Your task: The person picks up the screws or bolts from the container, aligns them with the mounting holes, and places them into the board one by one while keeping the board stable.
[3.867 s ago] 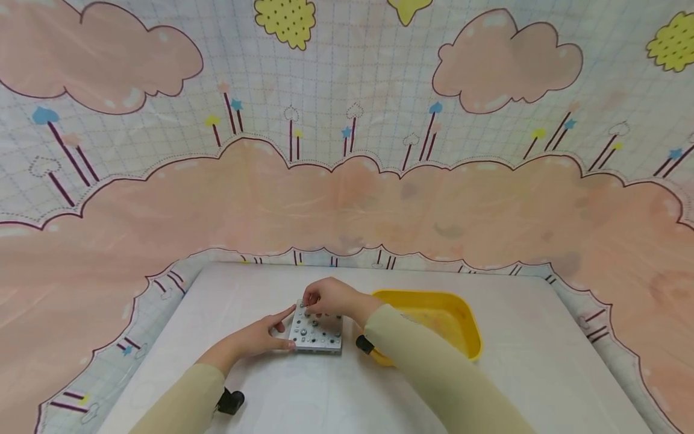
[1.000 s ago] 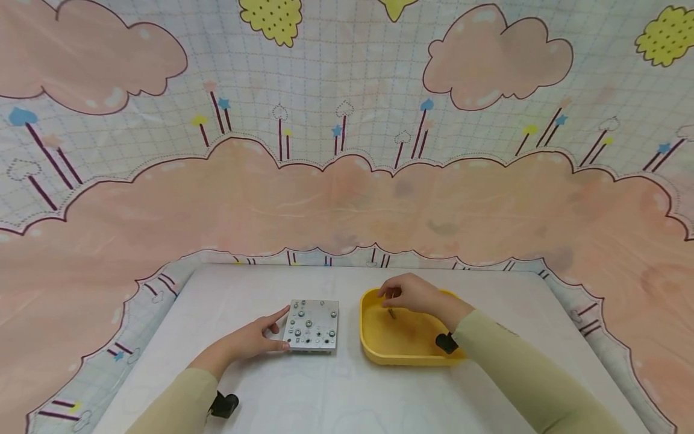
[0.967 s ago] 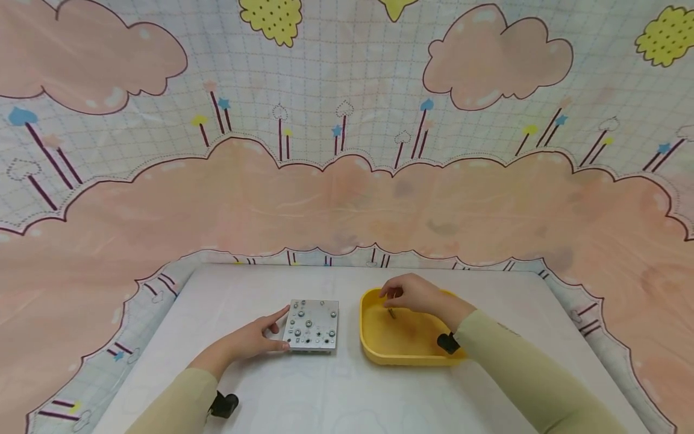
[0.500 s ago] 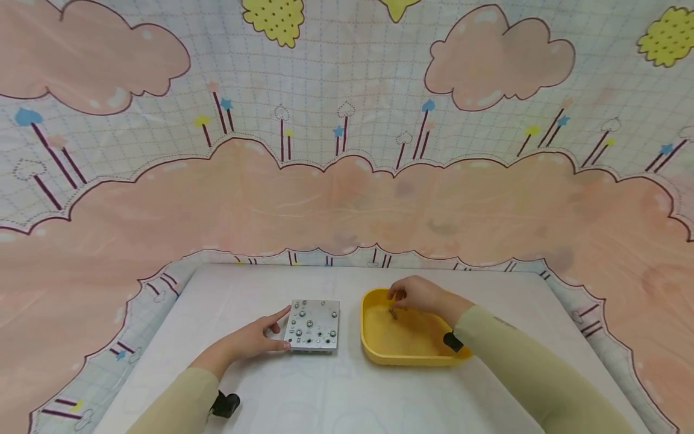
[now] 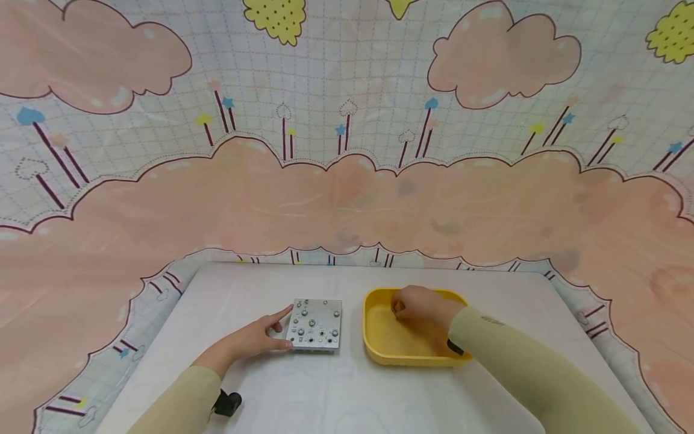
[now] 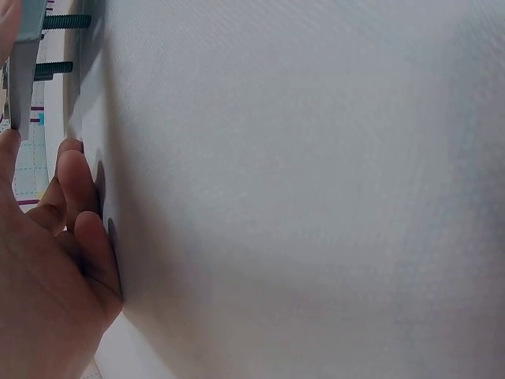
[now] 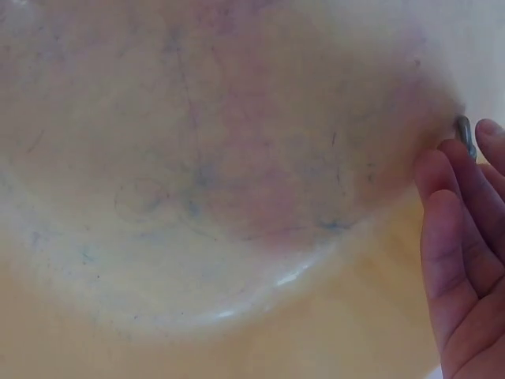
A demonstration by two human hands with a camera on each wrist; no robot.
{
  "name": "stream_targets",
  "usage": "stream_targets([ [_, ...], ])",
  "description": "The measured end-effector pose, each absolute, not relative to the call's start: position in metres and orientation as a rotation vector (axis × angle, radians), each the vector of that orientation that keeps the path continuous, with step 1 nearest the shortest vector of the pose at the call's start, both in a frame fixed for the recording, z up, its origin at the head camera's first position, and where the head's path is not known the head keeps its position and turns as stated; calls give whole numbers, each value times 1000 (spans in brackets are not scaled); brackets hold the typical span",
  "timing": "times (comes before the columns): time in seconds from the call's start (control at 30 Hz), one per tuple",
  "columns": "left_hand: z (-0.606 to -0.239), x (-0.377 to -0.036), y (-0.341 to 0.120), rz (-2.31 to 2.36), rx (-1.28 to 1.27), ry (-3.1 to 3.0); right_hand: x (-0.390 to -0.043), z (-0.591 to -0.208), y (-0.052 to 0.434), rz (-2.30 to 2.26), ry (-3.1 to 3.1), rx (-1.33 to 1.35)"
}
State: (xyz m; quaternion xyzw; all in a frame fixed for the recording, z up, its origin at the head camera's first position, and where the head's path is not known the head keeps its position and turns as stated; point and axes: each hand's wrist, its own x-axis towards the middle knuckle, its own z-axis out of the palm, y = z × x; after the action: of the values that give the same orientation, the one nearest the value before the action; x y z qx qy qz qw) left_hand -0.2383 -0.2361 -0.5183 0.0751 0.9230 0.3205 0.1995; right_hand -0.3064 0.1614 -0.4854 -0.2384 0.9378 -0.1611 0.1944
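A square silver metal plate (image 5: 321, 311) sits on the white table, set with several bolts and small holes. My left hand (image 5: 255, 339) grips its left side, index finger at the far corner and thumb at the near one. Two threaded bolt shanks (image 6: 67, 22) stick out below the plate in the left wrist view, where the hand's other fingers (image 6: 76, 180) curl close to the tabletop. My right hand (image 5: 425, 303) is down inside the yellow tray (image 5: 414, 361). Between its thumb and fingers it pinches a small metal bolt (image 7: 464, 129), mostly hidden by the fingertips.
The tray stands to the right of the plate, with a strip of white table (image 5: 349, 328) between them. A black wrist camera (image 5: 228, 404) hangs under the left forearm. Behind the table rises a patterned curtain (image 5: 347, 205).
My right hand has gone from over the plate to the tray and, in the last second, lowered into it with the bolt in its fingers. The left hand has stayed at the plate.
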Motion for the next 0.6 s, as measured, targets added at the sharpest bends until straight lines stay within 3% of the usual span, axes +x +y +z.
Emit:
stream_targets([
  [0.6, -518, -238, -237, 953, 249, 2560, -306, -495, 151, -315, 2673, -771],
])
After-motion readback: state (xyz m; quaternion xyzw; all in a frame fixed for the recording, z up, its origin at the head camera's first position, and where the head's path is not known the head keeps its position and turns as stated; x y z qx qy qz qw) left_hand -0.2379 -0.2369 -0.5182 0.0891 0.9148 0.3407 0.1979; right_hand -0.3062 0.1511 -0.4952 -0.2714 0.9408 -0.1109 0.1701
